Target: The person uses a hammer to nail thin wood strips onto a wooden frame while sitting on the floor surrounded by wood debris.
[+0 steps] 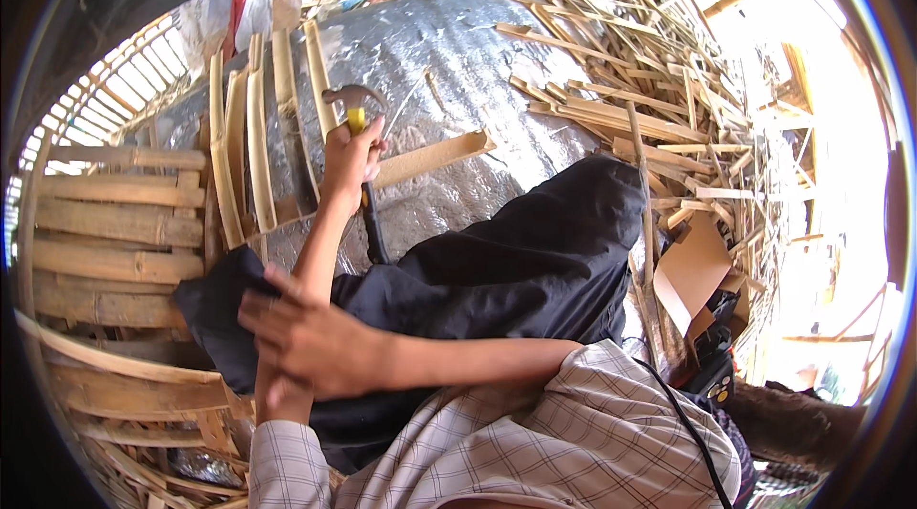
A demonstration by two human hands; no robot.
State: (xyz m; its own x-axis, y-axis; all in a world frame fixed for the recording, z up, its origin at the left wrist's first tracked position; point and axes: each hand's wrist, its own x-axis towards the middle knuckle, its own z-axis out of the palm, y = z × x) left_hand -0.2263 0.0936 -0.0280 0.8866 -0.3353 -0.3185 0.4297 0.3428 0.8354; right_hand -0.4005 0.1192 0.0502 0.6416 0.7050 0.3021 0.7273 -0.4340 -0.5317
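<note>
At the far left, beyond the right hand's fingertips, is a panel of bamboo slats [119, 224] set side by side. Ahead of those fingertips, several long bamboo strips [260, 146] lie in a loose row, spaced apart and pointing away from the person. The right hand [320, 342] is blurred, its fingers spread and released, with nothing seen in them; it crosses over the left forearm [323, 246], though whether it presses on the skin I cannot tell.

Farther forward, the left hand [346, 162] has its fingers clenched around a hammer [373, 227], gripping high, so the head sits just beyond the fingers and the dark handle hangs back toward the lap. Just right of these fingers, a crosswise strip [435, 159] rests on a shiny grey sheet [458, 41].

Well to the right of both hands is a big jumbled pile of bamboo pieces [659, 117], with an open cardboard box [693, 270] nearer the person.

The work looks partway along: some strips are laid out, but whether any is fastened cannot be told, and much bamboo appears unused.
</note>
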